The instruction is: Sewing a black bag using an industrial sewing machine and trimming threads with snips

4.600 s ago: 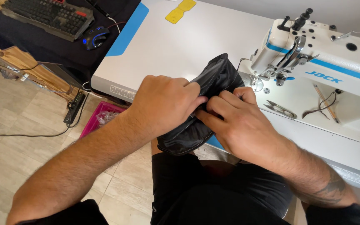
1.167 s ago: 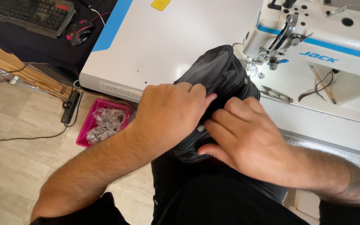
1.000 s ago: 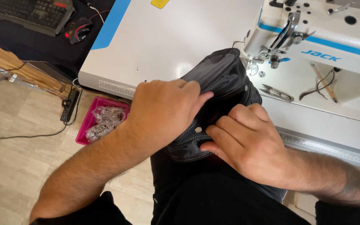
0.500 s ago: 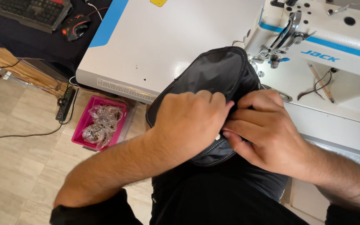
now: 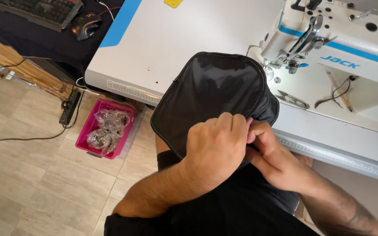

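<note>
A black fabric piece point(image 5: 211, 94) with rounded corners and white edge stitching lies half on the white sewing table point(image 5: 184, 35), hanging over its front edge toward my lap. My left hand point(image 5: 215, 146) is closed over its near edge, knuckles up. My right hand point(image 5: 270, 150) pinches the same edge just right of the left hand, fingertips touching. The spot they grip is hidden under my fingers. A white and blue sewing machine point(image 5: 342, 52) stands right behind the fabric, its needle area point(image 5: 292, 65) close to the fabric's far right corner.
Small thread snips point(image 5: 292, 99) and a brown thread lie on the machine bed. A pink bin point(image 5: 103, 133) with clear bags sits on the tiled floor at left, beside a power strip point(image 5: 69, 107). A keyboard and mouse point(image 5: 86, 25) rest on a dark desk at top left.
The black fabric has been spread flatter and pushed out onto the table. Both hands slid back to its near edge and now meet there.
</note>
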